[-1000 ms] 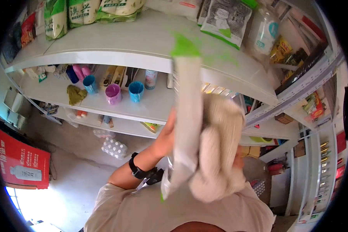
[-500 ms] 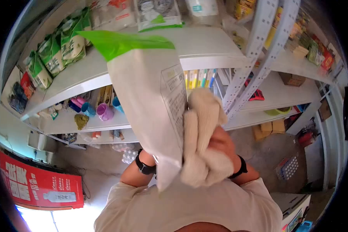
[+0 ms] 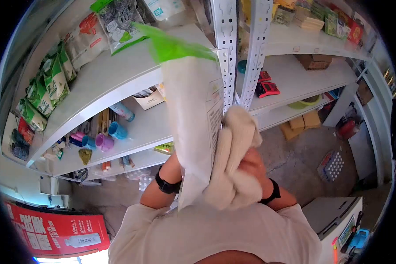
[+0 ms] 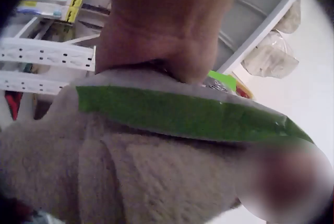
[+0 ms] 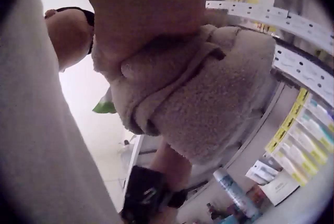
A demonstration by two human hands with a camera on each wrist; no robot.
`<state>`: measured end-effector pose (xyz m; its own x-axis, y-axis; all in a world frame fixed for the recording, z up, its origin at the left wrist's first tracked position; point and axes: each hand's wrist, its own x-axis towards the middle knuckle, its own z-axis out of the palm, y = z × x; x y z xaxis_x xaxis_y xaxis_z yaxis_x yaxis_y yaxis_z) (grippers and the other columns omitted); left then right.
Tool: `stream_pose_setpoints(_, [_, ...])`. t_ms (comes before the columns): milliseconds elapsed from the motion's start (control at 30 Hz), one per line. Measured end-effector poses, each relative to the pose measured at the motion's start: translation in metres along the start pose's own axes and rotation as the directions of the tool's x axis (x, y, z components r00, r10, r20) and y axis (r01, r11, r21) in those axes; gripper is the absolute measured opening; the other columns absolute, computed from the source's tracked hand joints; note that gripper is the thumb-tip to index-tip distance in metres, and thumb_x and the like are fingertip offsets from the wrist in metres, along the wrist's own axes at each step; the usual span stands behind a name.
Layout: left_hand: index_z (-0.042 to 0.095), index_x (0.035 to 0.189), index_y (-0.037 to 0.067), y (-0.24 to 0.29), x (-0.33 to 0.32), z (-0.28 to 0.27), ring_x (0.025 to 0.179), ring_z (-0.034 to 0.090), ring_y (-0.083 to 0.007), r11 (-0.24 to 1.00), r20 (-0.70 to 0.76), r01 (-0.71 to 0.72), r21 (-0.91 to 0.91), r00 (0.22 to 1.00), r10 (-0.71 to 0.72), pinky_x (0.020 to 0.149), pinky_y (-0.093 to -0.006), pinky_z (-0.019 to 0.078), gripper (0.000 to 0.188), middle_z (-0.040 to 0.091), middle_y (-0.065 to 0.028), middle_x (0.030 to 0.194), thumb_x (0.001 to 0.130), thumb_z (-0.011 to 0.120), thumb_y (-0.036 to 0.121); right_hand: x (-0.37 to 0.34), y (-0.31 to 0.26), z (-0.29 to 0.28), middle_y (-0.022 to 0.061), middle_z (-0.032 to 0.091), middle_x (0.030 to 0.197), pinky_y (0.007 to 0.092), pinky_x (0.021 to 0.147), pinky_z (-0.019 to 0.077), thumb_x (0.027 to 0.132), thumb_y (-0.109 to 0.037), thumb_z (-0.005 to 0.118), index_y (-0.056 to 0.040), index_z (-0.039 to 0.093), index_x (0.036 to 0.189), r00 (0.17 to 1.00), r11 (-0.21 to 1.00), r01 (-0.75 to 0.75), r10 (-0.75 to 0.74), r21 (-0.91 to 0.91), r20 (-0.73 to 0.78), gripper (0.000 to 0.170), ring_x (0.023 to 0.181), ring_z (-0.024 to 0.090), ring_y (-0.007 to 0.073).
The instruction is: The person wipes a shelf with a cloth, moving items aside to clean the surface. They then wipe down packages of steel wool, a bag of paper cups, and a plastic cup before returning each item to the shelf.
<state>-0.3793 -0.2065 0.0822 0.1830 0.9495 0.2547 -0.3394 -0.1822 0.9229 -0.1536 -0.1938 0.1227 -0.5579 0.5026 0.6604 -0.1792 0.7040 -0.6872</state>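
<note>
Shelves (image 3: 105,81): view swung right, bag (image 3: 189,114) and cloth (image 3: 240,138) carried together

Post (image 3: 226,44) sits near mid-view in the head camera; half a second earlier it was farther right. Purple cup (image 3: 104,142) has shifted left in view, and more of the next bay shows, with a box (image 3: 314,62) and red packs (image 3: 267,89) on its shelf. Consistent with a turn of head or body to the person's right.

Bag: upright in front of the chest, green end up, narrower in view than before, so probably rotated more edge-on. Cloth: beige, folded, against the bag's right side; pairing unchanged. Neither rests on a shelf.

Grip, right hand (image 3: 252,169): pressed against the cloth; finger curl cannot be told. Grip, left hand (image 3: 174,163): at the bag's far side, fingers hidden; spread or pinching cannot be told.

Judgement: both things are still in transit, not set down. The cloth looks soft and the bag's film slick, so easing the pressure could let one slide off the other.
</note>
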Motion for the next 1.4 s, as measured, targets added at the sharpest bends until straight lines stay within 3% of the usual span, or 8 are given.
stream_pose_setpoints(33, [0.024, 0.150, 0.004, 0.004, 0.001, -0.001, 0.132, 0.037, -0.0187, 1.000, -0.012, -0.006, -0.003, 1.000, 0.006, 0.111, -0.0336, 0.0277, 0.078, 0.038, -0.0089, 0.146, 0.087, 0.068, 0.020, 0.000, 0.000, -0.002, 0.0161, 0.062, 0.114, 0.0438, 0.092, 0.0479, 0.078, -0.008, 0.065, -0.0014, 0.064, 0.102, 0.977, 0.975, 0.214, -0.213, -0.055, 0.015, 0.025, 0.104, 0.061, 0.0336])
stream_pose_setpoints(133, [0.022, 0.151, 0.004, 0.012, -0.013, 0.021, 0.132, 0.038, -0.0196, 0.993, -0.078, -0.068, 0.100, 0.994, 0.076, 0.111, -0.0337, 0.0286, 0.083, 0.040, -0.0099, 0.145, 0.085, 0.070, 0.020, -0.011, 0.010, -0.016, 0.0199, 0.049, 0.138, 0.0521, 0.099, 0.0448, 0.080, -0.018, 0.070, -0.0084, 0.048, 0.138, 0.961, 0.975, 0.174, -0.138, -0.136, 0.238, 0.062, 0.120, 0.053, 0.0367])
stream_pose_setpoints(267, [0.020, 0.151, 0.004, 0.037, -0.026, 0.037, 0.130, 0.042, -0.0212, 0.975, -0.186, -0.062, 0.215, 0.977, 0.103, 0.109, -0.0334, 0.0318, 0.088, 0.042, -0.0121, 0.143, 0.082, 0.072, 0.018, 0.015, 0.013, 0.005, 0.0194, 0.057, 0.123, 0.0436, 0.095, 0.0452, 0.080, -0.021, 0.073, 0.0014, 0.055, 0.126, 0.985, 0.992, 0.122, -0.118, 0.025, -0.123, 0.054, 0.112, 0.057, 0.0320])
stream_pose_setpoints(400, [0.023, 0.149, -0.001, 0.069, -0.055, 0.009, 0.118, 0.055, -0.0217, 0.921, -0.200, -0.103, -0.375, 0.979, 0.028, 0.102, -0.0348, 0.0429, 0.084, 0.053, -0.0150, 0.133, 0.080, 0.070, 0.012, 0.029, 0.013, 0.021, 0.0185, 0.058, 0.122, 0.0452, 0.095, 0.0448, 0.079, -0.019, 0.073, 0.0003, 0.055, 0.123, 0.988, 0.997, 0.050, -0.040, 0.066, -0.150, 0.051, 0.110, 0.057, 0.0326])
stream_pose_setpoints(533, [0.039, 0.138, -0.005, 0.094, -0.105, -0.027, 0.115, 0.057, -0.0224, 0.950, -0.221, -0.085, -0.301, 0.975, 0.017, 0.100, -0.0360, 0.0446, 0.066, 0.056, -0.0152, 0.129, 0.082, 0.070, 0.012, 0.037, 0.002, 0.040, 0.0176, 0.058, 0.121, 0.0468, 0.094, 0.0444, 0.078, -0.017, 0.073, -0.0007, 0.055, 0.120, 0.986, 0.989, 0.145, -0.145, -0.006, -0.088, 0.048, 0.109, 0.057, 0.0332])
stream_pose_setpoints(867, [0.039, 0.135, -0.002, 0.181, -0.238, -0.044, 0.112, 0.059, -0.0271, 0.816, -0.718, -0.468, 0.341, 0.430, 0.547, 0.097, -0.0386, 0.0473, 0.069, 0.056, -0.0170, 0.124, 0.075, 0.072, 0.003, 0.075, -0.026, 0.127, 0.0153, 0.058, 0.117, 0.0509, 0.092, 0.0434, 0.077, -0.012, 0.072, -0.0033, 0.056, 0.114, 0.827, 0.826, 0.556, -0.536, -0.097, 0.172, 0.041, 0.107, 0.057, 0.0348])
stream_pose_setpoints(1067, [0.040, 0.138, -0.003, 0.158, -0.285, -0.049, 0.119, 0.052, -0.0231, 0.949, -0.524, -0.194, 0.248, 0.798, 0.299, 0.101, -0.0352, 0.0412, 0.071, 0.054, -0.0133, 0.130, 0.075, 0.072, 0.001, 0.094, -0.033, 0.214, 0.0131, 0.059, 0.115, 0.0517, 0.091, 0.0433, 0.073, -0.010, 0.074, -0.0057, 0.058, 0.110, 0.817, 0.823, 0.568, -0.564, -0.008, 0.120, 0.041, 0.104, 0.058, 0.0358])
stream_pose_setpoints(1400, [0.049, 0.135, 0.003, 0.141, -0.288, -0.082, 0.125, 0.047, -0.0242, 0.977, -0.399, -0.124, 0.175, 0.898, 0.186, 0.106, -0.0383, 0.0365, 0.059, 0.050, -0.0116, 0.138, 0.082, 0.073, 0.006, 0.090, -0.066, 0.268, 0.0119, 0.060, 0.115, 0.0562, 0.096, 0.0408, 0.074, -0.016, 0.075, -0.0091, 0.060, 0.111, 0.813, 0.837, 0.535, -0.547, 0.117, 0.198, 0.041, 0.107, 0.058, 0.0362])
